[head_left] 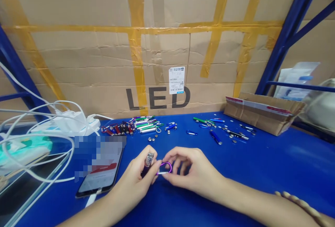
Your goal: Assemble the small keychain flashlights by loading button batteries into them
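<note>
My left hand (143, 173) is closed around a small dark flashlight with a silver, clear-looking end (149, 159) pointing up. Its thumb and fingertip also meet the near end of a purple carabiner clip (170, 167). On the other side, my right hand (187, 167) pinches the clip's curved end between thumb and index finger, its other fingers curled loosely. Whether the clip is joined to the flashlight is hidden by my left fingers. Beyond my hands lie silver and green flashlights (148, 126) and dark red ones (119, 129) in a pile.
Button cells (149, 139), a blue flashlight (215, 137) and a blue carabiner (192, 133) lie on the blue table (235, 178). A charging phone (104, 171) and white cables (39, 176) are at left. An open carton (264, 112) stands back right, before a large cardboard box (104, 63).
</note>
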Demonstrator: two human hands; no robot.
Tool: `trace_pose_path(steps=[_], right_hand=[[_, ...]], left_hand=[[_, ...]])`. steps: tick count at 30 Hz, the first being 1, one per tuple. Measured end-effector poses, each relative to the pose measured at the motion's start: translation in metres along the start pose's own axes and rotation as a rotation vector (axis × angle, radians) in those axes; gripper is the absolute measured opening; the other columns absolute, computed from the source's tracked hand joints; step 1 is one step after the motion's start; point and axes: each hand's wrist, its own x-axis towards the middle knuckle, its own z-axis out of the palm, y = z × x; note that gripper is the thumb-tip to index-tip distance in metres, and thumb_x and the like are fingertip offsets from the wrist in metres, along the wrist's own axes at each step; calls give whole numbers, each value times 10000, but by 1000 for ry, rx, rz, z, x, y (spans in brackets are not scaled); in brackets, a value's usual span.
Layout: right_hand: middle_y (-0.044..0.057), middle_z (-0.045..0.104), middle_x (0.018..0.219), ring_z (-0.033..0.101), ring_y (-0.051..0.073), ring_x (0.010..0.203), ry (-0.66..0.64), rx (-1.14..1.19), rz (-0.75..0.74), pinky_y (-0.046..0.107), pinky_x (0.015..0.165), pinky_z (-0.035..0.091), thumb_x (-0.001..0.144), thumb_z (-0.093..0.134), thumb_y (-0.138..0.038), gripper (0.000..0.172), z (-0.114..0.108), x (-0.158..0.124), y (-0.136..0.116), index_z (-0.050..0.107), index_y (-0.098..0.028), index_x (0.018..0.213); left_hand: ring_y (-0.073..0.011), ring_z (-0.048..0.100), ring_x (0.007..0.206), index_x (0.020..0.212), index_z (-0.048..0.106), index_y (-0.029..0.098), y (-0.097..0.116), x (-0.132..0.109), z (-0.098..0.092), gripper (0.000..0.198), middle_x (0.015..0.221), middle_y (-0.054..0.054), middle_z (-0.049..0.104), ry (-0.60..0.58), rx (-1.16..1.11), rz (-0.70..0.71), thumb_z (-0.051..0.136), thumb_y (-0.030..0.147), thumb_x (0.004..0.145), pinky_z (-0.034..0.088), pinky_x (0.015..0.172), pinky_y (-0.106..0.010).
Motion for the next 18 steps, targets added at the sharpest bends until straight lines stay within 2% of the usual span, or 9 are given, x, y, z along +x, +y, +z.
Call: trace_pose_path(steps=[3,7,9,13,18], right_hand=[[9,601,700,545,77,554,-7,-80,-62,157,489,432,693,670,-264,291,1,1,3,669,-145,959],[-2,555,618,484,69,519,-75,-263,-255,165,500,391,758,603,-225,147,0,-2,4,703,-140,823],[-6,533,584,460,71,505,-102,-338,-304,172,498,376,762,587,-197,125,0,-4,3,692,-129,755],[1,525,564,450,77,488,-129,-423,-290,180,492,371,746,584,-185,118,2,-6,2,671,-118,704],[0,520,546,437,70,465,-138,-400,-316,171,459,342,744,571,-180,128,5,-5,7,686,-132,715]], left_hand=[[-90,298,511,678,303,217,-1,-1,0,253,586,80,305,3,36,14,392,364,864,298,486,-203],[-97,305,509,692,306,218,-1,-2,0,237,564,80,332,-23,96,21,389,355,867,285,495,-212],[-99,321,503,695,307,219,0,-2,0,234,561,79,333,-45,101,15,393,354,866,283,496,-216],[-102,325,499,692,316,220,-1,-4,2,231,556,77,317,-57,133,40,394,341,872,269,494,-222],[-104,289,501,695,333,219,0,-3,3,215,552,77,307,-61,152,86,399,314,876,249,487,-224]])
